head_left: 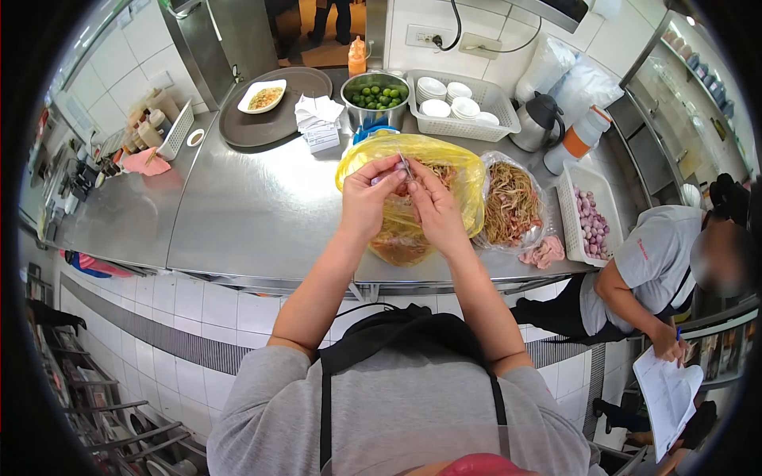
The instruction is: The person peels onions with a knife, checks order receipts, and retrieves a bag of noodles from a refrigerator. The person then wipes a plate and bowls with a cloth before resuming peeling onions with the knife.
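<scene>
Both my hands meet above a yellow plastic bag (470,170) on the steel counter. My left hand (371,196) is closed around something small and purplish, perhaps a shallot. My right hand (435,210) pinches a small, thin metallic item, perhaps a blade, against it at the fingertips. Below my hands, reddish and brown scraps show inside the bag. Just right of it lies a clear bag of brown, stringy trimmings (508,202). Farther right, a white basket (568,208) holds purple shallots (591,224).
Behind the bag stand a metal pot of green limes (376,97), a basket of white bowls (508,119) and a steel jug (533,123). A round tray (238,131) sits back left. At right, a person (643,262) writes on papers (665,401).
</scene>
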